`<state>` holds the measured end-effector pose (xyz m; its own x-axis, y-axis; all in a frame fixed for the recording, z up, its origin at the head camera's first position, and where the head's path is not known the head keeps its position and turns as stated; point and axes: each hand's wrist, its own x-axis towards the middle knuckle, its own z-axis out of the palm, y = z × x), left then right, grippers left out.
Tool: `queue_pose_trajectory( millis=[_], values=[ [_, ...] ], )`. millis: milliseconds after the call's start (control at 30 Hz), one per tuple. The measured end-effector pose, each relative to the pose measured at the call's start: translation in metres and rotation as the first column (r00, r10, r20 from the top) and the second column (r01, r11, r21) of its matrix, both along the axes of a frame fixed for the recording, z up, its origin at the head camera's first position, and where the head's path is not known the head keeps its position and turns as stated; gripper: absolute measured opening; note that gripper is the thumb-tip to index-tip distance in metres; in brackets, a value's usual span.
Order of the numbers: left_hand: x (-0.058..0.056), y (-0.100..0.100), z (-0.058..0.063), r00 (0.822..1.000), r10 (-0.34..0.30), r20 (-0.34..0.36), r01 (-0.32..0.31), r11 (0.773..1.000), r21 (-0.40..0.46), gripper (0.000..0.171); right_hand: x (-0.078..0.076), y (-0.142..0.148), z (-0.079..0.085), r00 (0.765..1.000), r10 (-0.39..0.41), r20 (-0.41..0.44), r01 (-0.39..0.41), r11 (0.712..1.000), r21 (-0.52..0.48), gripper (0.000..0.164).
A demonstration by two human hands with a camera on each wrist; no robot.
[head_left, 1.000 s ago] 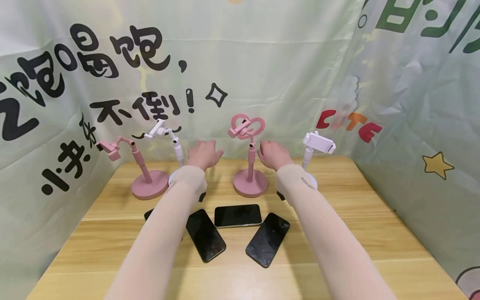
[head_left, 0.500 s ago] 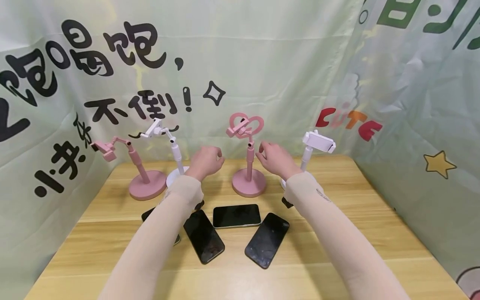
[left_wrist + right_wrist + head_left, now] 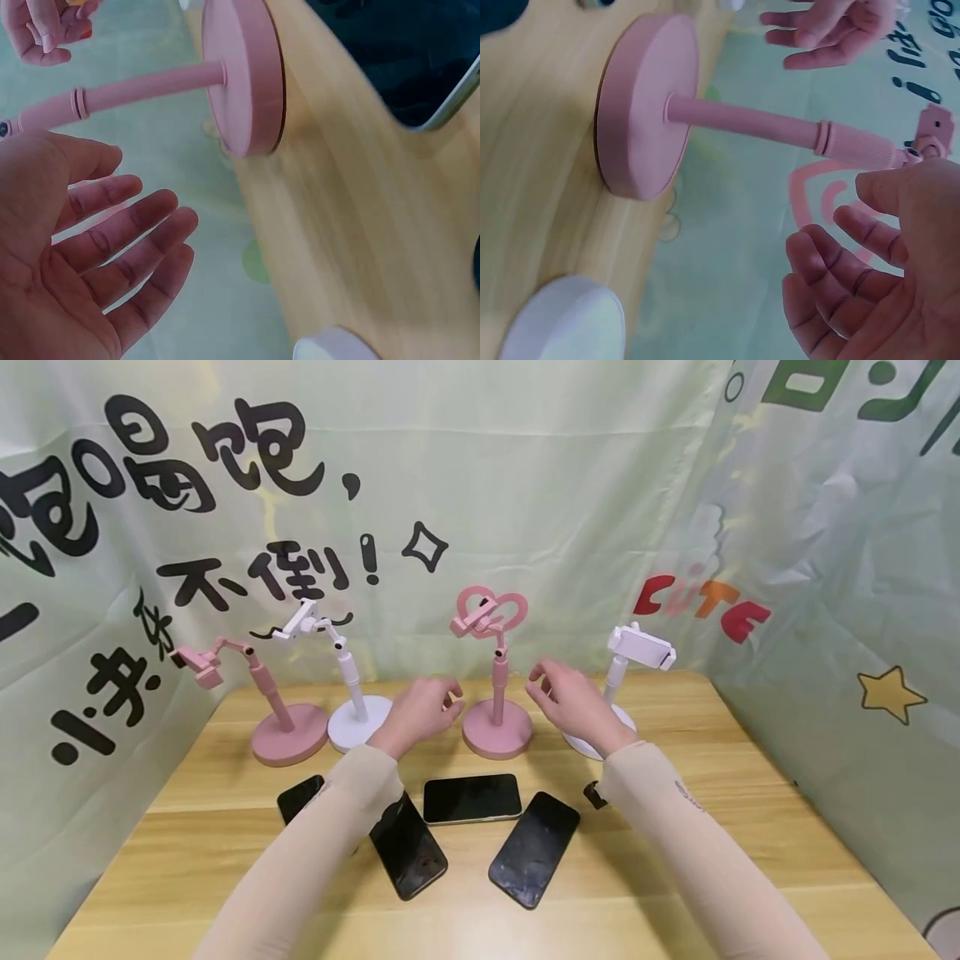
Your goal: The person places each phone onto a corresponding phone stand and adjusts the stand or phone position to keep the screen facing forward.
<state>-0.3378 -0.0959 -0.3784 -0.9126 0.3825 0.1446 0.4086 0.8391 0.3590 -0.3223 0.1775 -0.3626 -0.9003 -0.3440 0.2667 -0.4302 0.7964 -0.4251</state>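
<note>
A pink phone stand (image 3: 498, 731) with a heart-shaped ring rises between my two hands. To its left is my left hand (image 3: 422, 712), fingers loosely bent and touching nothing. On the other side my right hand (image 3: 573, 700) hovers in front of a white phone stand (image 3: 641, 647), its fingers also relaxed. Both wrist views show bare palms: the left hand (image 3: 112, 240) and the right hand (image 3: 862, 277) stay apart from the pink post. Another white stand (image 3: 360, 714) and a pink stand (image 3: 291, 735) are left of my left hand.
Dark-screened phones lie in front: one sideways (image 3: 472, 799), one tilted right (image 3: 534, 850), one partly under the left sleeve (image 3: 408, 850), another farther left (image 3: 298, 797). A printed cloth (image 3: 525, 510) hangs behind the wooden table (image 3: 750, 827).
Both hands have drawn back toward me from the rear of the table. My right hand has also shifted right, away from the heart stand. Stands and phones keep their places.
</note>
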Motion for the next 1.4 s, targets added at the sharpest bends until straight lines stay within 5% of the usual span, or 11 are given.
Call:
queue_pose_trajectory(
  millis=[267,833,1133,1400],
  values=[
    [0.010,0.002,-0.014,0.998,-0.065,0.016,0.064,0.995,0.072,0.028,0.018,0.012,-0.008,1.000,0.013,0.021,-0.011,0.996,-0.090,0.029],
    [0.033,0.011,-0.036,0.988,-0.154,0.035,0.146,0.976,0.159,0.029,0.028,0.033,-0.020,1.000,0.006,-0.021,-0.009,0.991,-0.133,0.027],
    [0.046,0.016,-0.035,0.983,-0.181,-0.010,0.181,0.975,0.131,0.032,0.031,0.047,-0.013,1.000,-0.013,-0.002,0.013,0.984,-0.175,0.028],
    [0.053,0.013,-0.037,0.981,-0.189,0.049,0.180,0.972,0.150,0.035,0.033,0.058,-0.006,1.000,-0.022,-0.016,0.018,0.976,-0.219,0.027]
  ],
)
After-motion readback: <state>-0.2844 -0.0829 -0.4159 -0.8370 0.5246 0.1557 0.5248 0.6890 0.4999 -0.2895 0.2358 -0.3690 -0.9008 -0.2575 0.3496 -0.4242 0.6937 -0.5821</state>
